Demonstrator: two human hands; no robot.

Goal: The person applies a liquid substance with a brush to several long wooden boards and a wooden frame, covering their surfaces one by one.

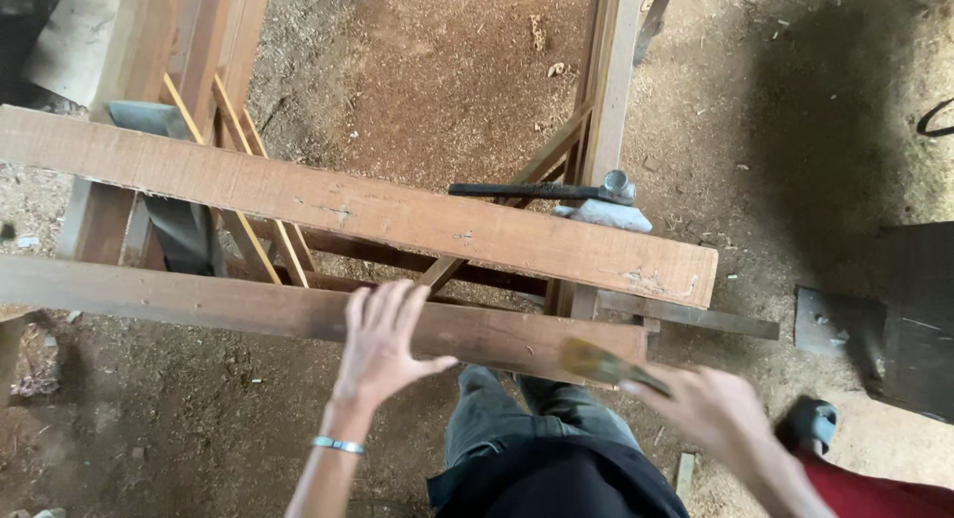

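My left hand (pixel 383 341) lies flat with fingers spread on the near wooden plank (pixel 199 304), which runs left to right in front of me. A silver bracelet sits on that wrist. My right hand (pixel 711 404) is blurred with motion at the plank's right end and grips a paintbrush (pixel 601 364), its bristles over the plank's end. A second, wider plank (pixel 348 205) lies just beyond the first, paler and bare on top.
A hammer (pixel 542 191) rests on a wooden frame beyond the wide plank, beside a grey stone (pixel 604 216). Wooden trestles and slats stand under the planks. Sawdust covers the dirt floor. A dark box (pixel 909 319) stands at the right.
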